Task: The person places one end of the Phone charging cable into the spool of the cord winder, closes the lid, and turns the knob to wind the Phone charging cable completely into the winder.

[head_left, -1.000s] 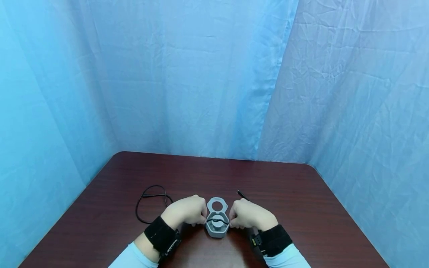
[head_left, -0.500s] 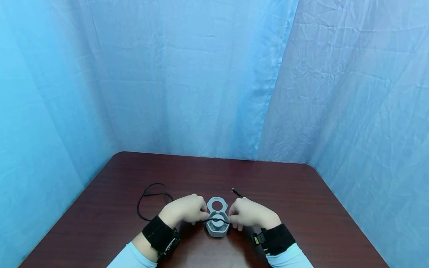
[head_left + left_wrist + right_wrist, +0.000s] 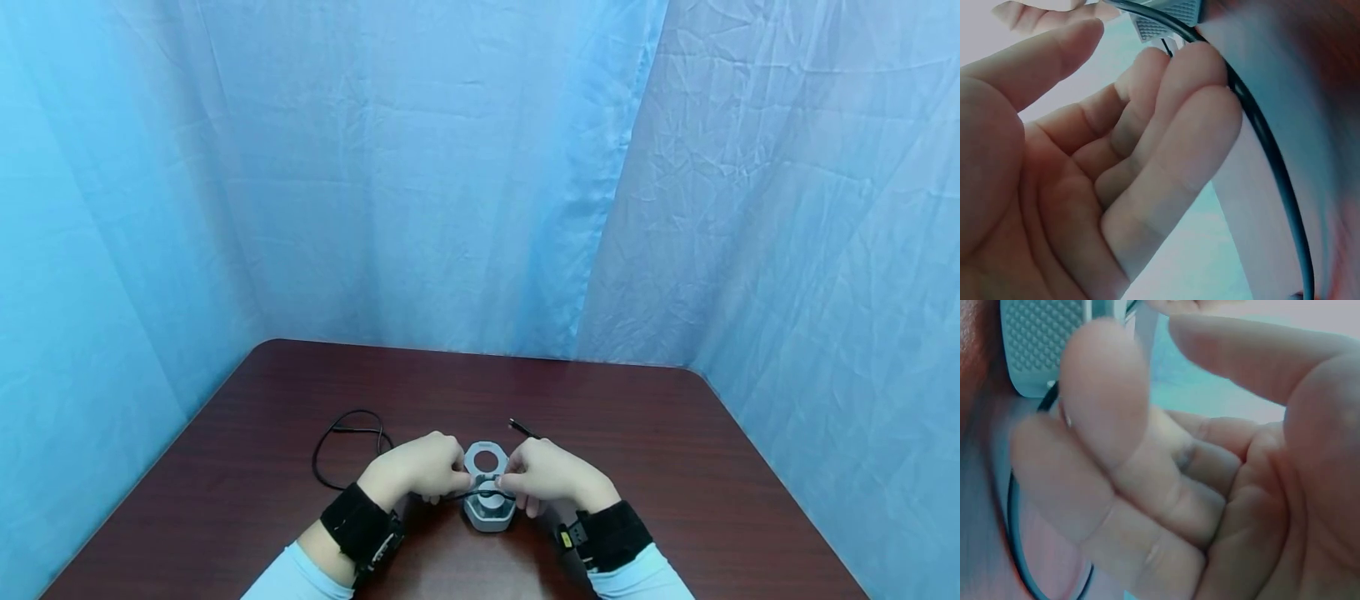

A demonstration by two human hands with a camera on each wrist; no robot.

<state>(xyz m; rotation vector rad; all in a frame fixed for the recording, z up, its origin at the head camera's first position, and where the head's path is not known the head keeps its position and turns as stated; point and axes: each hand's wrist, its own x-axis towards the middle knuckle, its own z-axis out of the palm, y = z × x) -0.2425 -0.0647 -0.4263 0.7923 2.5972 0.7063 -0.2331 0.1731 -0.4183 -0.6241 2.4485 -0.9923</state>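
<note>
A small grey octagonal case (image 3: 488, 522) sits near the table's front edge, its lid (image 3: 486, 447) with a round window folded back. A black cable (image 3: 495, 494) lies across the case's round middle. My left hand (image 3: 423, 468) is at the case's left side, thumb reaching over its edge. From the opposite side my right hand (image 3: 558, 477) reaches in, its thumb also over the case. Both wrist views show loosely bent fingers with the thumb apart. The cable runs behind the left fingers (image 3: 1172, 150) and the right fingers (image 3: 1104, 394). Part of the case is hidden by the thumbs.
The cable's loose loop (image 3: 316, 463) lies on the dark red-brown table (image 3: 637, 417) left of the left hand. A plug end (image 3: 519, 427) points out beyond the right hand. Blue cloth (image 3: 420, 167) surrounds the table's back and sides.
My right hand has moved left, its thumb now over the case. The left thumb has also come inward. The cable loop shifts slightly right and the plug end moves left.
</note>
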